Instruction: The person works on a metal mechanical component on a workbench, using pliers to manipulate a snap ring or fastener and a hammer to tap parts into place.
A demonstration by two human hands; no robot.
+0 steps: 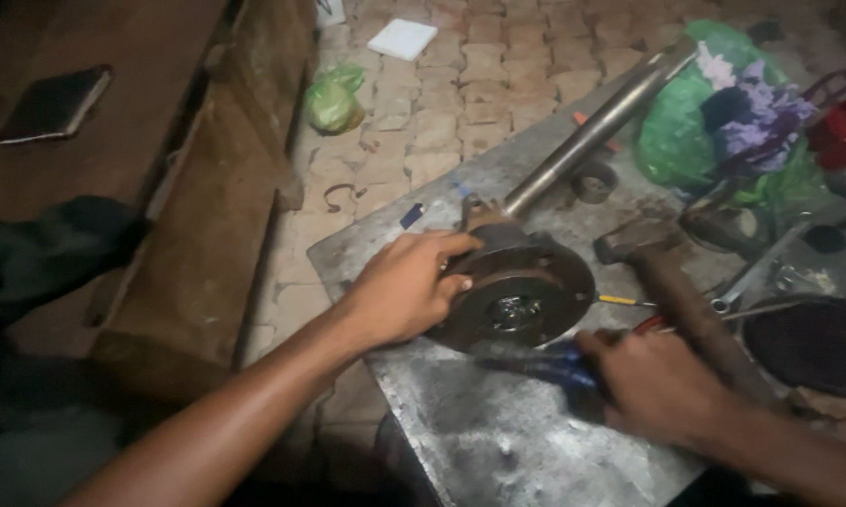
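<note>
Far left, a dark phone [55, 103] lies on a wooden bench [160, 141], well apart from the work. The steel table [498, 432] ends at a left edge just under the left forearm; beyond it, open brick floor [442, 103] with a green bag [337, 96]. Left hand [399, 286] closed over the rim of the rusty hub [522, 291], which lies flat near that edge, its shaft [597, 127] running up-right. Hub looks intact, centre bore exposed; judged early, nothing removed yet. Right hand [653, 385] clenched around a blue-handled tool [545, 361], blurred, tip at the hub's near rim. Hammer [681, 291] lies just beside. Right side is crowded: wrenches [756, 272], dark pan [813, 343], cloth pile [723, 122]. Little room there.
</note>
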